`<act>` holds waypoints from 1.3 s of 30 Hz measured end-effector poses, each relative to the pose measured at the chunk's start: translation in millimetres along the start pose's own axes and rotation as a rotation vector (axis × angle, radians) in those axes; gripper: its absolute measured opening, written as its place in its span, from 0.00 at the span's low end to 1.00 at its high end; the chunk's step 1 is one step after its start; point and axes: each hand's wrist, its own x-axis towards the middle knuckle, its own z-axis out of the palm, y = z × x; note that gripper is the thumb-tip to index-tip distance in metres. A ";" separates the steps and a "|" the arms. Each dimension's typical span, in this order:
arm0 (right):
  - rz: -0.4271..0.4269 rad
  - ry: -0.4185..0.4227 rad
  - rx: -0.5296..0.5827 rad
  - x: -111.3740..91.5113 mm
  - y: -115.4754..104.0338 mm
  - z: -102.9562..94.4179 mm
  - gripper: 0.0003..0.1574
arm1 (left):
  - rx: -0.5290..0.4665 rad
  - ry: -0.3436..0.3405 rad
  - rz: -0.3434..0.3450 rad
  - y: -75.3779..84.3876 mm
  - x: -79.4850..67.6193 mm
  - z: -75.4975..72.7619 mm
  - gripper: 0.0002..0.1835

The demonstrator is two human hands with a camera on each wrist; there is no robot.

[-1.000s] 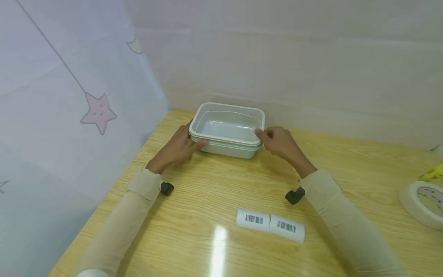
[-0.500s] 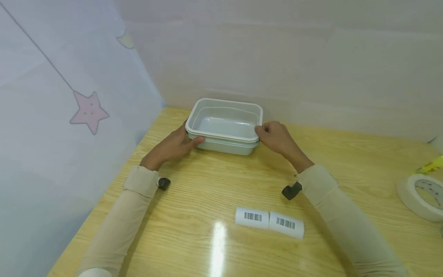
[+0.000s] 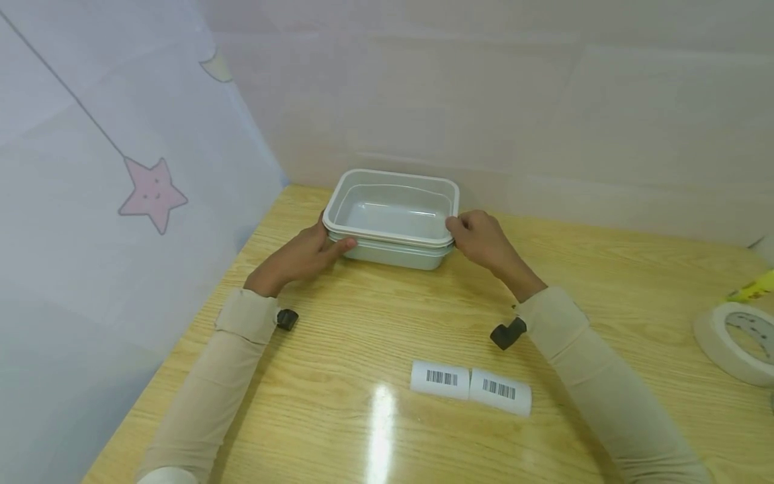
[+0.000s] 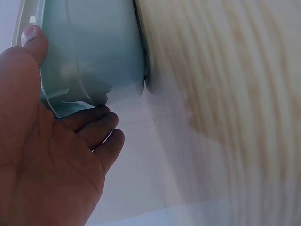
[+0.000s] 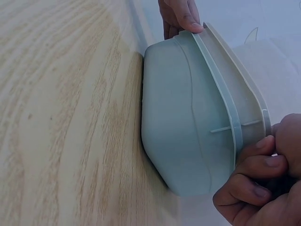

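Two nested plastic containers stand on the table near the back wall. The white-rimmed upper container sits inside the pale green lower container, with a gap between their rims. My left hand grips the left near corner, its thumb on the front near the rims and its fingers round the left side. The left wrist view has those fingers bent beside the green wall. At the right end my right hand pinches the upper rim between thumb and curled fingers. The right wrist view gives the green wall side-on.
Two white rolls with barcodes, a left one and a right one, lie end to end on the wooden table. A roll of masking tape and a yellow object are at the right. A pale wall stands behind.
Over the last second the head view has shifted slightly, so everything sits a little higher and further left. My right fingers have closed tighter at the rim. Both hands stay on the containers.
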 end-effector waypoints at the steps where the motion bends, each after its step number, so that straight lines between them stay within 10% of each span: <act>1: -0.003 0.002 0.001 -0.2 0.1 0.4 0.28 | 0.000 -0.001 -0.003 0.4 -0.4 0.0 0.49; 23: -0.028 0.140 0.021 -10.3 -1.7 -6.4 0.28 | -0.008 -0.023 -0.014 2.7 5.0 3.4 0.50; 39: -0.022 0.213 0.055 -48.9 -28.9 -68.4 0.30 | 0.031 -0.057 -0.145 -7.3 6.6 -2.1 0.48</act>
